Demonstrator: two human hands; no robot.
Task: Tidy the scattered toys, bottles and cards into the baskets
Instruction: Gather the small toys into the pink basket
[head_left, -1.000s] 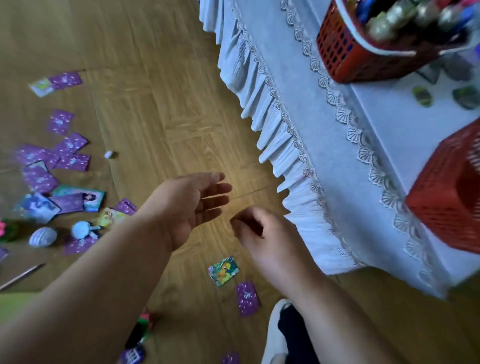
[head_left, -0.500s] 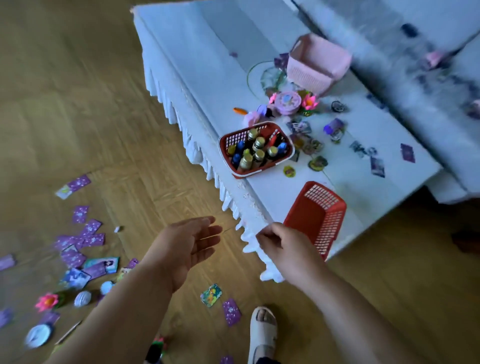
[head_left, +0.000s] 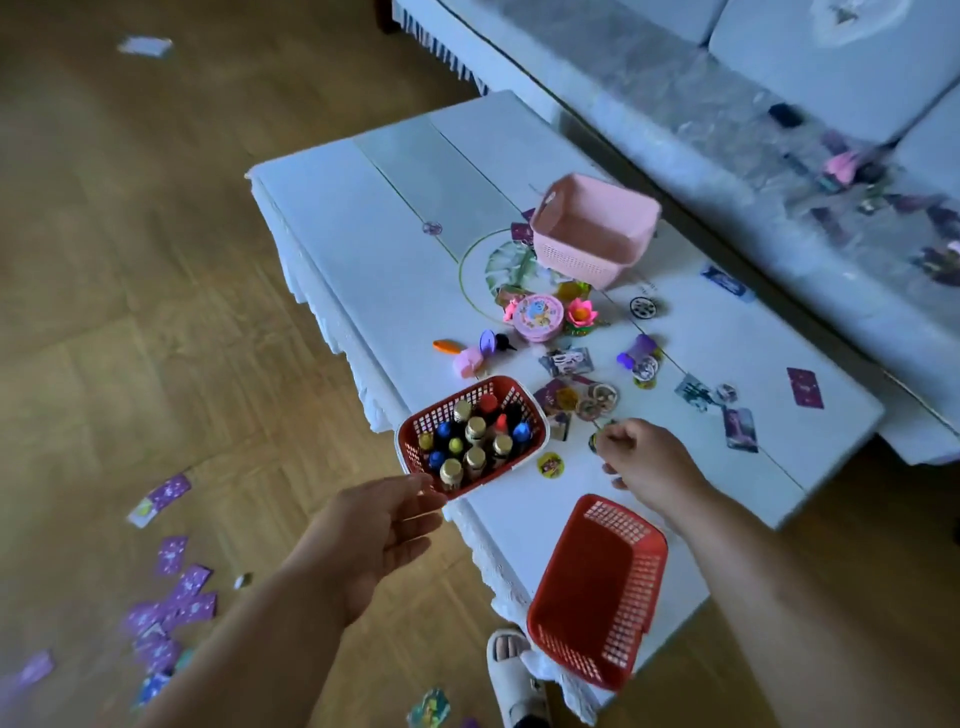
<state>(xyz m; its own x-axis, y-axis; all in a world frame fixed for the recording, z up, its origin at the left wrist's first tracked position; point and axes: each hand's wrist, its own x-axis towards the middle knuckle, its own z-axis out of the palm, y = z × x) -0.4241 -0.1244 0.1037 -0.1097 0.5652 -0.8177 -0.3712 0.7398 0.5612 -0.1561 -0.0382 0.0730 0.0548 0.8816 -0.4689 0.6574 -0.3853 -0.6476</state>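
Observation:
On the white-clothed table (head_left: 363, 234), a red basket (head_left: 415, 452) holds several small bottles (head_left: 475, 436) near the front edge. My left hand (head_left: 379, 535) is open, its fingertips just short of that basket's near corner. My right hand (head_left: 644, 467) has curled fingers that pinch a small round disc (head_left: 596, 441) above the tabletop. An empty red basket (head_left: 587, 597) overhangs the near table edge below my right hand. An empty pink basket (head_left: 592, 228) stands further back. Cards (head_left: 566, 361), round discs (head_left: 597, 402) and small toys (head_left: 537, 317) lie scattered between the baskets.
Purple cards (head_left: 176, 597) litter the wooden floor at lower left, and one picture card (head_left: 428, 709) lies by my sandalled foot (head_left: 511, 670). A grey sofa (head_left: 727, 104) with more cards and toys on it runs behind the table.
My view has swung from the floor up to the table. My right hand has moved past the empty red basket to the discs; my left hand has come up to the bottle basket.

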